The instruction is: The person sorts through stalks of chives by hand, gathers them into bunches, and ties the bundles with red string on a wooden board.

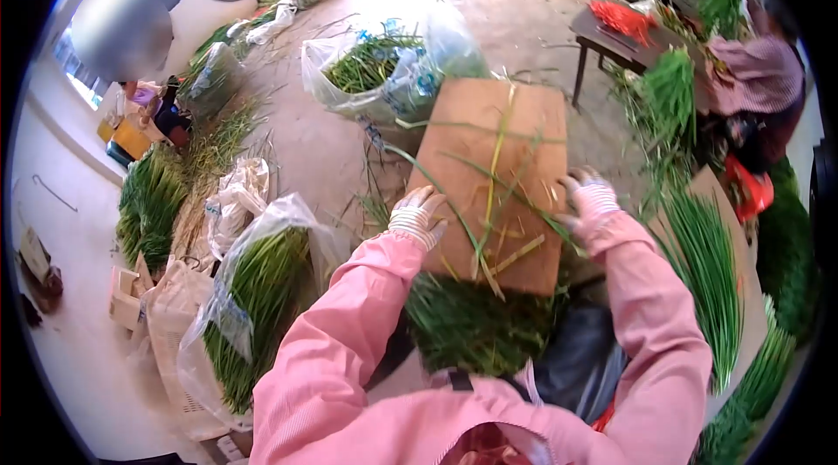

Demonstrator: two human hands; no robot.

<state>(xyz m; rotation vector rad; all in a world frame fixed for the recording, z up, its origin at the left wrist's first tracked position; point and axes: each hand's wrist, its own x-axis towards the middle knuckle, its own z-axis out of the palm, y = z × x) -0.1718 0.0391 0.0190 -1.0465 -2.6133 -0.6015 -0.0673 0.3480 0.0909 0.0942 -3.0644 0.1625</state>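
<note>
Both my hands wear white striped gloves below pink sleeves. My left hand (419, 215) rests at the left edge of a brown wooden board (463, 147), fingers apart and slightly bent over it. At the opposite edge is my right hand (587, 194), its fingers spread and their tips at the board's side. Neither hand shows anything held. Across the board lie loose green stalks (471, 229) and a long yellow leaf (500, 147), with short pale scraps near the front. Under the board's near edge, a heap of green leaves (480, 325) lies by my legs.
A plastic bag of green trimmings (367, 64) stands beyond the board. Bundled green stalks (257, 308) fill a clear bag at left; more long stalks (707, 273) lie on cardboard at right. Co-workers sit at both sides, one by a small table (602, 37) with red ties.
</note>
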